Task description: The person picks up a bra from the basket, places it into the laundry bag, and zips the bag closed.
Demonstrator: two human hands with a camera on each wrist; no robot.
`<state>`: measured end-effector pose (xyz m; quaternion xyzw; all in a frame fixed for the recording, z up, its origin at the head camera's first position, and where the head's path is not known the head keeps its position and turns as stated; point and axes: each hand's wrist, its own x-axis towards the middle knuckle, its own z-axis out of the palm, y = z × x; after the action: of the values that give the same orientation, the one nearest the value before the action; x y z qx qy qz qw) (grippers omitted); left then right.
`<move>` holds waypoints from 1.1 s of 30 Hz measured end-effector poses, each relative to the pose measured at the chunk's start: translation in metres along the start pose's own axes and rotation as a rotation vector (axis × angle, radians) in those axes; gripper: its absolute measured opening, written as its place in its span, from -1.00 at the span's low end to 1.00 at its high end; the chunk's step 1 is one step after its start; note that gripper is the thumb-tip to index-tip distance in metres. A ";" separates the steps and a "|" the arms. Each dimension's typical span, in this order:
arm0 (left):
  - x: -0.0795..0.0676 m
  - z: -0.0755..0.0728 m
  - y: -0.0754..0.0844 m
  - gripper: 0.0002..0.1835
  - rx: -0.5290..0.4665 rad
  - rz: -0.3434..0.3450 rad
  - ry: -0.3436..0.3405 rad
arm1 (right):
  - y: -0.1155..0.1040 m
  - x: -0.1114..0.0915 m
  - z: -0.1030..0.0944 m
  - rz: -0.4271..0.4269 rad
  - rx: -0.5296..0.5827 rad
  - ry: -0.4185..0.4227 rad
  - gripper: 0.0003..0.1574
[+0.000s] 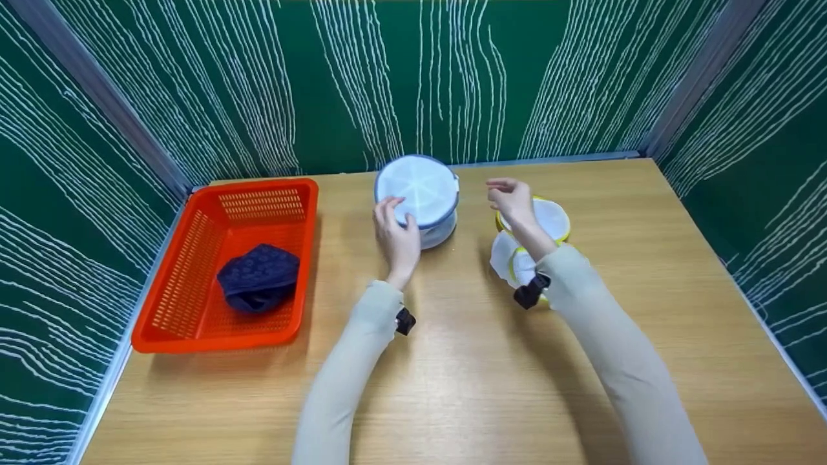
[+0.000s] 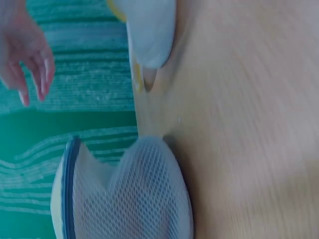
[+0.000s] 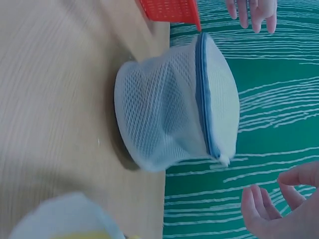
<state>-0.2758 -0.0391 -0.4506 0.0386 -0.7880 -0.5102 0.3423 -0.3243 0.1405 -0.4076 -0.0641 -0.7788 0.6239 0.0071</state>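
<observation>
A round white mesh laundry bag (image 1: 420, 184) with a blue zipped rim stands upright on the table. Its mesh side (image 3: 154, 104) is dented inward in the right wrist view. My left hand (image 1: 399, 242) is over the bag's near left edge with fingers loosely bent. The right wrist view shows that hand's fingertips (image 3: 254, 12) apart from the lid. Off to the bag's right, my right hand (image 1: 515, 200) hovers with bent fingers and nothing between them. Below it lie white mesh bags with yellow trim (image 1: 552, 219), partly hidden by my wrist and sleeve.
An orange perforated plastic basket (image 1: 165, 343) sits at the left, holding a crumpled dark blue cloth item (image 1: 258, 274). Green panels with white wavy lines (image 1: 413, 84) enclose the table (image 1: 446, 387) at the back and both sides.
</observation>
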 end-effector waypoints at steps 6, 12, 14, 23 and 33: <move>-0.019 0.012 0.006 -0.76 -0.070 0.083 -0.081 | 0.010 -0.003 -0.023 -0.062 -0.054 -0.002 -0.61; -0.035 0.028 0.008 -0.79 -0.131 0.092 -0.126 | 0.025 -0.007 -0.043 -0.095 -0.136 -0.009 -0.64; -0.042 0.032 0.010 -0.78 -0.160 0.079 -0.156 | 0.031 -0.007 -0.050 -0.113 -0.151 0.001 -0.64; -0.072 0.051 0.023 -0.78 -0.290 0.000 -0.285 | 0.058 -0.010 -0.083 -0.107 -0.243 0.065 -0.67; -0.100 0.069 0.031 -0.84 -0.245 -0.044 -0.364 | 0.088 -0.012 -0.125 -0.119 -0.324 0.126 -0.68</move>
<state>-0.2306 0.0703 -0.4919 -0.0786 -0.7678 -0.6082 0.1853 -0.2927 0.2789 -0.4649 -0.0571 -0.8696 0.4834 0.0826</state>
